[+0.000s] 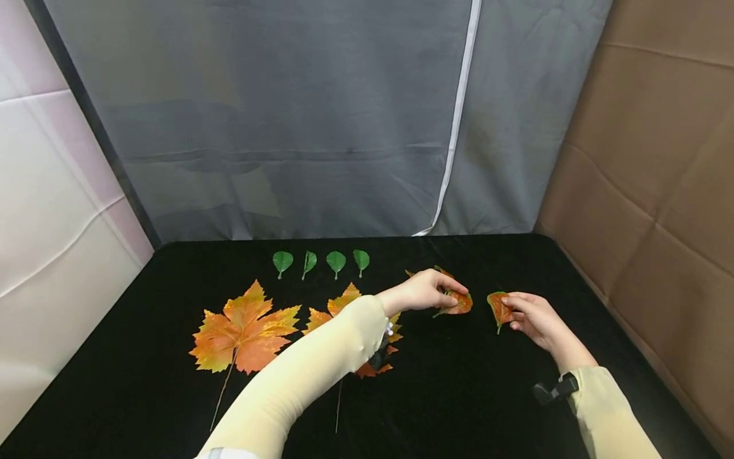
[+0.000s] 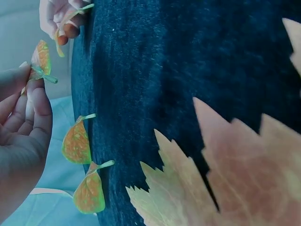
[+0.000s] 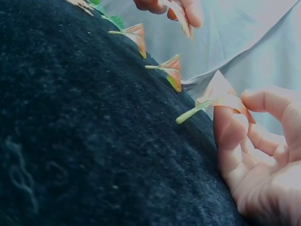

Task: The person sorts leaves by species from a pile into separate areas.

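My left hand (image 1: 425,290) pinches a small orange leaf (image 1: 460,304) with a green edge, thumb and fingers on its blade. To its right, my right hand (image 1: 534,317) pinches a similar orange leaf (image 1: 500,308) by the side, its short green stem hanging downward. In the right wrist view this leaf (image 3: 225,99) is bent along its middle, close over the black cloth. Two more small orange leaves, one (image 2: 76,142) beside the other (image 2: 90,194), lie on the cloth; in the head view my left hand partly covers them.
Several green leaves (image 1: 336,261) lie in a row near the table's back edge. A large orange maple leaf (image 1: 243,328) lies at left; another (image 1: 338,306) is partly under my left sleeve. Grey curtain (image 1: 298,127) hangs behind the black table (image 1: 459,395), brown cloth (image 1: 654,159) at right.
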A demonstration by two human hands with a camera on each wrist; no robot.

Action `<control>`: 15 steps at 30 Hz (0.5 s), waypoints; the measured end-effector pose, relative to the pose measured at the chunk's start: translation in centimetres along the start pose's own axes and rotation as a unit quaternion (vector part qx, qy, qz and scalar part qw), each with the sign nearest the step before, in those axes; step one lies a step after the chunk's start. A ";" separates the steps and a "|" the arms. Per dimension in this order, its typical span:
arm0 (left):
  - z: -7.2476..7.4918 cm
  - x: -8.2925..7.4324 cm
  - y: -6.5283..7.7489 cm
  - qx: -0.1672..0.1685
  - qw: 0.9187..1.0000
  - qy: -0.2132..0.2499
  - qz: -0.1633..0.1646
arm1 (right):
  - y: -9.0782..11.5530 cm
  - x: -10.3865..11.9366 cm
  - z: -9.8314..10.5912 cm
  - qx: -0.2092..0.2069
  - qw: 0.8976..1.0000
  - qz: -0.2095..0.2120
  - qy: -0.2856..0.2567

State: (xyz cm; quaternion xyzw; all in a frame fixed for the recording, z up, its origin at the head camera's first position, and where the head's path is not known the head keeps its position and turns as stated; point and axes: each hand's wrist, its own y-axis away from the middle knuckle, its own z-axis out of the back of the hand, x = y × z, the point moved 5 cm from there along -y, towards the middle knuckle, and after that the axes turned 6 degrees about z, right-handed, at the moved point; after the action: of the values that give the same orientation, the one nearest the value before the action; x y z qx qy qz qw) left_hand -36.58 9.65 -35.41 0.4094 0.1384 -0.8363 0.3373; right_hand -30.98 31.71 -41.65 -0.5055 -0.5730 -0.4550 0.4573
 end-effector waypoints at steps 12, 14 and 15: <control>-0.3 -1.5 -2.8 -0.081 0.984 0.155 0.037 | 1.0 0.0 0.9 0.012 1.000 -0.001 -0.028; -0.6 -1.9 -3.2 -0.098 0.979 0.175 0.043 | 1.2 0.1 1.0 0.007 0.999 -0.002 -0.031; -0.8 -2.0 -3.4 -0.108 0.976 0.183 0.044 | 1.3 0.1 1.1 0.004 0.999 -0.002 -0.032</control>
State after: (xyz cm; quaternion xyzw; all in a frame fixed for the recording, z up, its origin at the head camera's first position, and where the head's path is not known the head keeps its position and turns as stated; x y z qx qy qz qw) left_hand -37.54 13.46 -34.48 0.5220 0.2691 -0.7120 0.3849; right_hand -29.74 32.92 -41.68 -0.5166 -0.5907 -0.4370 0.4397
